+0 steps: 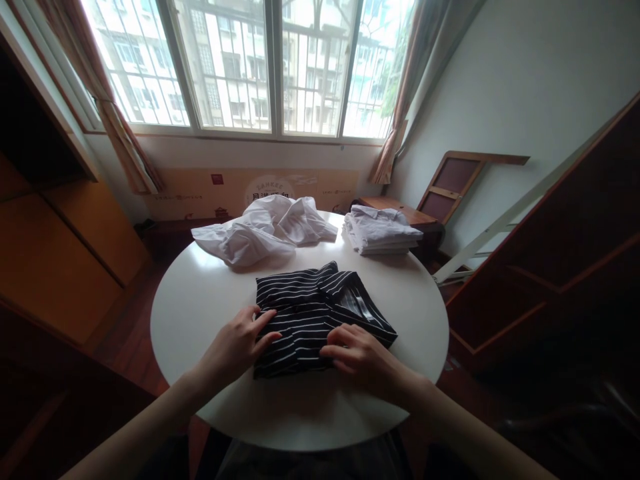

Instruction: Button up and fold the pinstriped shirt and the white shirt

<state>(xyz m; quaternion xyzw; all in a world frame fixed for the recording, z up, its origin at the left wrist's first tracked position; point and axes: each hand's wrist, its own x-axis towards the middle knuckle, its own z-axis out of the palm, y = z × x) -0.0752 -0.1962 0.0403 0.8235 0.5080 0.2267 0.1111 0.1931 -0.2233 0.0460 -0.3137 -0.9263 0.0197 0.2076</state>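
Observation:
A black shirt with white stripes (pixel 295 320) lies folded on a white round table (pixel 190 320), its collar toward the right. At its left edge, my left hand (pixel 247 337) has fingers apart, the fingertips touching the cloth. My right hand (pixel 353 350) rests on the lower right part of the shirt, fingers bent and close together; whether they pinch cloth is hard to see.
Crumpled white cloth (pixel 265 230) lies at the table's far left. A stack of folded white garments (pixel 383 230) sits at the far right. Behind stand a wooden chair (pixel 455 183) and a window (pixel 275 67).

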